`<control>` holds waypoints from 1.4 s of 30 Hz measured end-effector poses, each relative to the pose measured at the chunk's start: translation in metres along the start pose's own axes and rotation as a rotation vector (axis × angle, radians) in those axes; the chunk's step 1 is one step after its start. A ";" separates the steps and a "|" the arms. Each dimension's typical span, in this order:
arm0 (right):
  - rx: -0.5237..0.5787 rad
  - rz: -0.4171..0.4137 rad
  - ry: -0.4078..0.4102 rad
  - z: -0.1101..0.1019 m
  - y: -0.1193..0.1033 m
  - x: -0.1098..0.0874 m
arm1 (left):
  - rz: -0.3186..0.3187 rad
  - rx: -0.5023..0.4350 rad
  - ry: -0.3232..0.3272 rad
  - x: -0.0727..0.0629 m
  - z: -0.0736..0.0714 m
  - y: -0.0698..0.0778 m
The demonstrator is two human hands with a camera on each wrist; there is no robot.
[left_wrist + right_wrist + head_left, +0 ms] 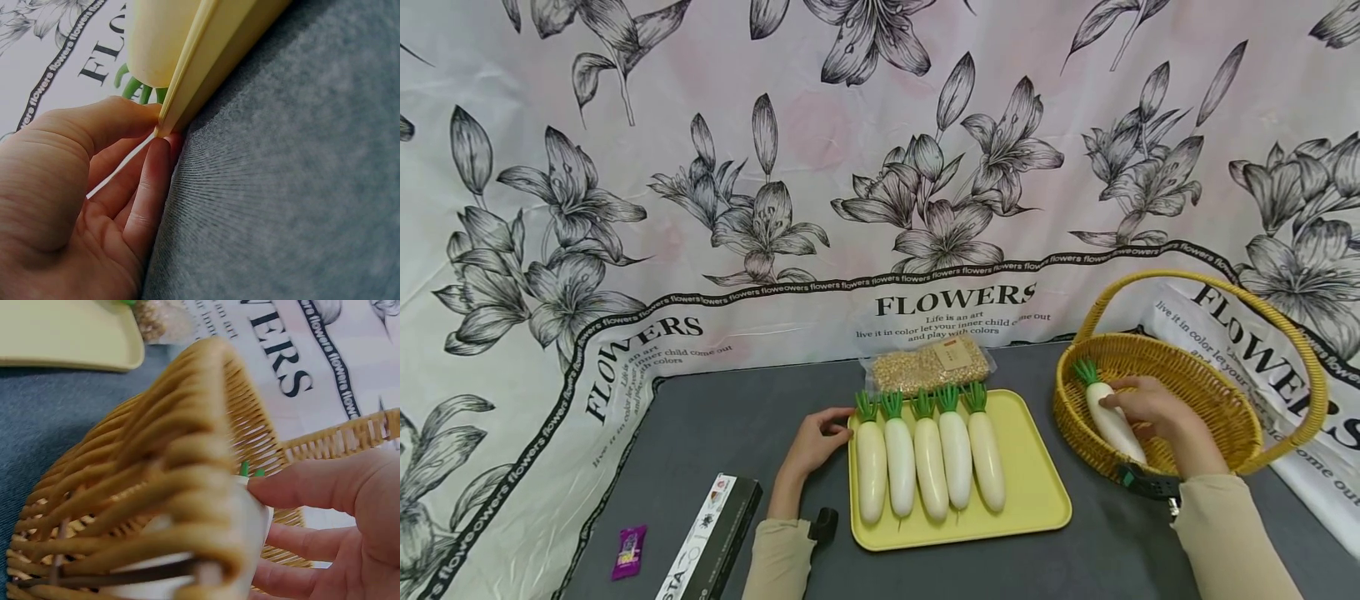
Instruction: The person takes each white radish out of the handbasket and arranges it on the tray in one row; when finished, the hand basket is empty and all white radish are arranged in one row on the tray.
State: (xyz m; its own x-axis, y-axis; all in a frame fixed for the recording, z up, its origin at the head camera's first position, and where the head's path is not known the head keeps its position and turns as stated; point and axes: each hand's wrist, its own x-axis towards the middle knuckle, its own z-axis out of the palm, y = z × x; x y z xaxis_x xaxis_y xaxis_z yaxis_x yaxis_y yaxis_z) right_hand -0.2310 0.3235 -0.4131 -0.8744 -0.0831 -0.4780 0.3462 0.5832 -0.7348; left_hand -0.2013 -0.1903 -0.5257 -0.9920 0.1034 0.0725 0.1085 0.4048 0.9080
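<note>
Several white radishes (931, 467) with green tops lie side by side on a yellow tray (1037, 500). My left hand (816, 450) pinches the tray's left rim near its far corner; in the left wrist view the thumb (119, 122) and a finger meet at the edge. On the right, my right hand (1157, 408) grips another white radish (1112, 429) inside a wicker basket (1232, 408), its green leaves toward the far left wall. The basket's rim hides much of that radish in the right wrist view, where thumb and fingers (290, 575) hold its side.
Behind the tray lies a clear bag of yellowish grains (925, 367). A long black and white box (711, 542) and a small purple packet (628, 552) are at the near left. The basket's tall handle (1300, 342) arches over its right side. A flower-print cloth (805, 325) stands behind.
</note>
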 end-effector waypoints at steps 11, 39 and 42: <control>0.004 -0.113 0.066 -0.004 -0.016 -0.019 | -0.001 -0.006 0.000 -0.001 -0.001 0.000; 0.016 -0.256 0.104 0.039 -0.067 -0.022 | -0.007 0.007 -0.004 0.000 0.000 0.002; 0.021 -0.249 0.105 0.049 -0.070 -0.018 | -0.004 0.008 -0.012 0.000 -0.001 0.002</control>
State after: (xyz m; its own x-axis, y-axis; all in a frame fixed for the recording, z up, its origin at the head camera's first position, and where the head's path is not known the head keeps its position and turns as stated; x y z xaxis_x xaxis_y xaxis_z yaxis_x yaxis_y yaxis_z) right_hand -0.2227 0.2446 -0.3768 -0.9637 -0.1368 -0.2294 0.1220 0.5385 -0.8337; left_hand -0.2009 -0.1909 -0.5238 -0.9916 0.1128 0.0637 0.1051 0.4126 0.9048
